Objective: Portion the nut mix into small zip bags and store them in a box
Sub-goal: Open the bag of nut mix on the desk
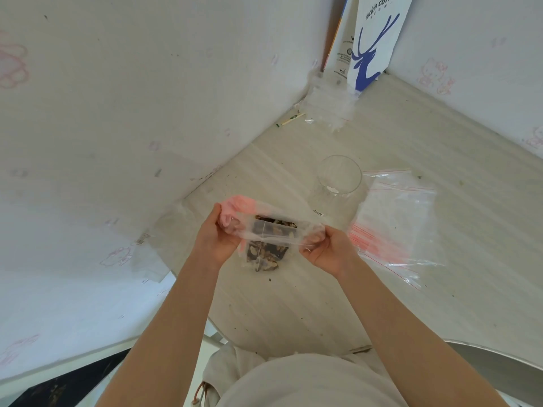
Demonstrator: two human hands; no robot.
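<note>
Clear plastic of the small zip bag hangs over the desk, nut mix in its lower half, left grip pinching the left end of its mouth and right grip the right end; a stray piece caught in the seal, or an uneven press, could leave it gaping and spill.

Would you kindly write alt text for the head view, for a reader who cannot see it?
A left hand and right hand pinch the two top ends of a small zip bag of nut mix over a pale table. A glass jar and spare zip bags sit beyond, to the right.
</note>
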